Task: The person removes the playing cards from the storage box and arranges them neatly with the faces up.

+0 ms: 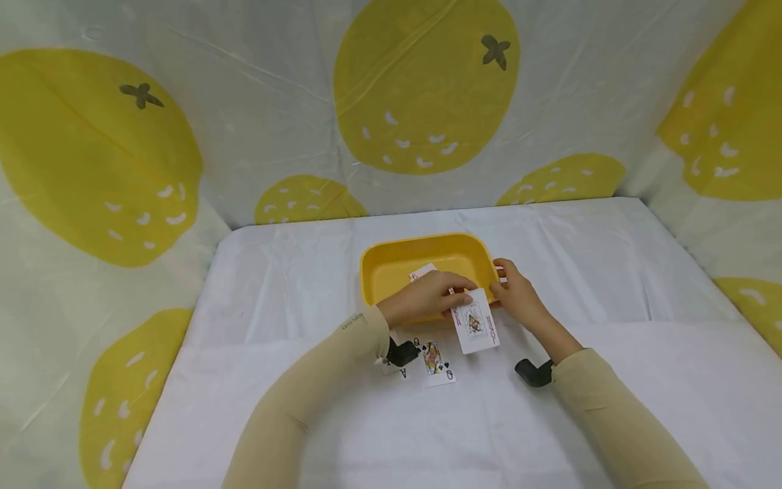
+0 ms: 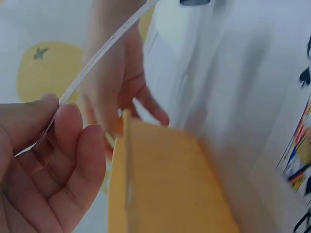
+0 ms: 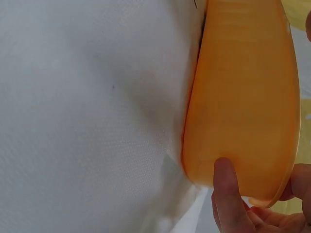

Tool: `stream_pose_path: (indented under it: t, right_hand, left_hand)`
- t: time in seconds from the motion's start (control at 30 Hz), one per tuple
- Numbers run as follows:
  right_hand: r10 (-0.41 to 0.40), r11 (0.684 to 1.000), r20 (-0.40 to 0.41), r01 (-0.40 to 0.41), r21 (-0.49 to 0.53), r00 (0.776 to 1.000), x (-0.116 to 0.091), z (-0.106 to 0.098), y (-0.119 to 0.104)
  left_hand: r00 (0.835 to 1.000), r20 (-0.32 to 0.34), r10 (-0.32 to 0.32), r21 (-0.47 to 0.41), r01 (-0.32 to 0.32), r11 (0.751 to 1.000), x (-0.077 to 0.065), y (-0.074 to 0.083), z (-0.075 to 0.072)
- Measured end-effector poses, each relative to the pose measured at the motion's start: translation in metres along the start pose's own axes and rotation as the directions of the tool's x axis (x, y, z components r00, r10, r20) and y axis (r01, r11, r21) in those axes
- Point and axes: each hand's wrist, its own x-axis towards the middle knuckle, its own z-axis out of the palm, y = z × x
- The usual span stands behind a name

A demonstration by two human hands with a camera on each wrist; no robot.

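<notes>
My left hand point(image 1: 429, 296) pinches a few playing cards between thumb and fingers, with a joker point(image 1: 478, 333) facing up. Edge-on in the left wrist view, the held cards point(image 2: 99, 53) form a slightly bowed thin stack. They are above the near right corner of a yellow plastic tub point(image 1: 421, 239). At the tub's right end, my right hand point(image 1: 519, 293) grips the rim, a digit lying along the outer wall in the right wrist view. One card point(image 1: 421, 272) shows inside the tub, partly hidden by the left hand.
On the white cloth before the tub lie a queen of spades point(image 1: 437, 370) and an ace point(image 1: 397, 373), partly covered by the left wrist's black camera point(image 1: 403, 354). Another black camera point(image 1: 534, 373) sits at the right wrist. A lemon-print curtain point(image 1: 293, 102) stands behind the table.
</notes>
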Motion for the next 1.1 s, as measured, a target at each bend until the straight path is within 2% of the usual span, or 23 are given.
stream_pose_path:
  t: [0.1, 0.2, 0.33, 0.43, 0.5, 0.63, 0.7, 0.73, 0.87, 0.93, 1.03, 1.07, 1.1]
  right_hand:
    - [-0.009, 1.0, -0.006, 0.009, -0.016, 1.0, -0.001, 0.001, 0.0]
    - [-0.024, 1.0, -0.008, 0.024, 0.005, 1.0, 0.0, 0.002, 0.0]
    - [-0.039, 0.999, -0.01, 0.039, 0.014, 0.999, 0.0, 0.003, 0.0]
    - [-0.038, 0.999, -0.019, 0.038, 0.012, 0.999, 0.0, 0.003, -0.001]
    - [-0.037, 0.999, -0.021, 0.037, 0.022, 0.999, -0.001, 0.003, -0.001]
    - [-0.035, 0.999, -0.023, 0.036, 0.031, 0.999, -0.001, 0.002, 0.0]
    - [-0.037, 0.999, -0.024, 0.038, 0.026, 0.999, -0.001, 0.002, 0.0]
    - [-0.039, 0.999, -0.025, 0.04, 0.023, 0.999, -0.001, 0.002, 0.0]
    - [-0.044, 0.999, -0.025, 0.045, 0.02, 0.999, 0.0, 0.003, 0.0]
    - [-0.048, 0.999, -0.027, 0.048, 0.016, 0.998, 0.0, 0.003, 0.0]
    - [-0.049, 0.999, -0.031, 0.049, 0.011, 0.998, 0.0, 0.003, 0.001]
    - [-0.048, 0.999, -0.032, 0.048, 0.009, 0.998, 0.0, 0.003, 0.001]
    - [-0.047, 0.999, -0.032, 0.047, 0.009, 0.998, 0.0, 0.003, 0.002]
  left_hand:
    - [0.994, 0.083, 0.067, 0.063, -0.072, 0.995, 0.0, 0.002, 0.021]
    - [0.987, 0.131, 0.093, 0.11, -0.107, 0.988, 0.004, -0.003, 0.038]
    - [0.991, 0.106, 0.079, 0.198, -0.099, 0.975, 0.008, -0.008, 0.053]
    - [0.994, 0.075, 0.082, 0.317, -0.101, 0.943, 0.009, -0.009, 0.061]
    - [0.994, 0.068, 0.084, 0.416, -0.105, 0.903, 0.009, -0.011, 0.066]
    - [0.994, 0.061, 0.091, 0.606, -0.11, 0.788, 0.008, -0.015, 0.074]
    - [0.993, 0.052, 0.104, 0.684, -0.112, 0.72, 0.007, -0.016, 0.076]
    - [0.993, 0.044, 0.114, 0.716, -0.111, 0.689, 0.006, -0.017, 0.076]
    - [0.99, 0.02, 0.136, 0.796, -0.098, 0.597, 0.004, -0.017, 0.077]
    - [0.989, 0.016, 0.147, 0.808, -0.099, 0.581, 0.002, -0.016, 0.077]
    - [0.984, 0.022, 0.174, 0.804, -0.121, 0.582, 0.002, -0.012, 0.073]
    - [0.984, 0.027, 0.175, 0.785, -0.129, 0.606, 0.001, -0.008, 0.07]
    - [0.985, 0.029, 0.168, 0.755, -0.132, 0.643, 0.0, -0.004, 0.067]
